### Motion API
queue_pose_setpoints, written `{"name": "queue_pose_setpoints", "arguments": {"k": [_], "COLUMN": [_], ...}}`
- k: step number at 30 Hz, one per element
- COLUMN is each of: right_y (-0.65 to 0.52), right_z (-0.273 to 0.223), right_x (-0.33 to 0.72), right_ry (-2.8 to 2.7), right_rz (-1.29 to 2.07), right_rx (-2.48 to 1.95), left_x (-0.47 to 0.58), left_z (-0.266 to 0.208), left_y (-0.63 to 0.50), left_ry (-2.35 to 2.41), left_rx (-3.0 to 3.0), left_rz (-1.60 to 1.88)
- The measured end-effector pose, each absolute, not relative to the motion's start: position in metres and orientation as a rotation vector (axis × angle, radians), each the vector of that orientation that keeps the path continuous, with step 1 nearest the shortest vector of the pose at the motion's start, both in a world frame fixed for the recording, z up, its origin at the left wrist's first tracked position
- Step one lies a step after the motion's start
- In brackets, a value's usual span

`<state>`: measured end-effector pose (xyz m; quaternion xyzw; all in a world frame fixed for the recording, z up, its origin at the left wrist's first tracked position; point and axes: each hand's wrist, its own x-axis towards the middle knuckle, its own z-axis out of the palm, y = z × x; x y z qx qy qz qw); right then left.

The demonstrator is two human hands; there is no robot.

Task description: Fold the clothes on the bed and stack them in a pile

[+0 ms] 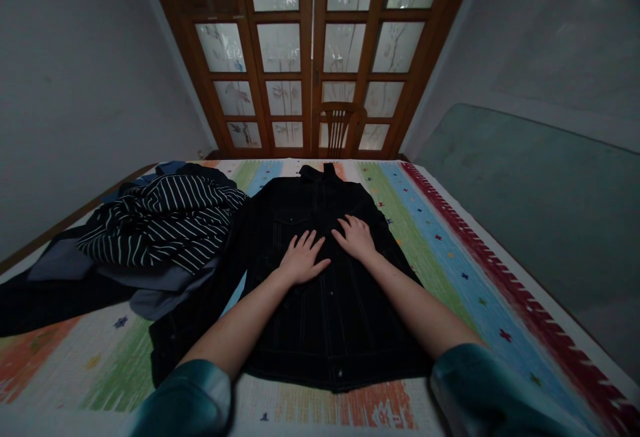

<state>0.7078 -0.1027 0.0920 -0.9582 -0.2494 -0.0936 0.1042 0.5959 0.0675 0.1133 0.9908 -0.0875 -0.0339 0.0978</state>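
Observation:
A black button-front jacket [320, 317] lies spread front side up, its collar at the far end and its hem towards me. My left hand [301, 258] rests flat on the chest area, left of the button strip, with fingers spread. Palm down, my right hand [356, 237] lies a little farther up on the other side, its fingers slightly bent and apart. Neither hand grips the cloth. One jacket sleeve stretches down at the left, partly behind my left forearm; the other sleeve is mostly hidden.
A heap of clothes with a black-and-white striped garment [170, 217] on top sits at the left, touching the jacket. Beneath everything is a colourful striped tablecloth [440, 244]. A wooden chair [339, 127] stands beyond the far edge, before glazed wooden doors [310, 50]. Walls flank both sides.

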Motion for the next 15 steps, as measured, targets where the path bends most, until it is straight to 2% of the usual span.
{"name": "queue_pose_setpoints", "arguments": {"k": [6,15], "right_y": [-0.103,-0.104], "right_z": [0.094,0.093], "right_x": [0.706,0.707], "right_ry": [-0.754,-0.757], "right_rz": [-0.245,-0.260], "right_rx": [-2.852,-2.830], "left_x": [0.596,0.606], "left_z": [0.119,0.149], "left_y": [0.068,0.124], "left_ry": [-0.216,0.168], "left_rx": [2.859,2.785], "left_rz": [-0.058,0.356]}}
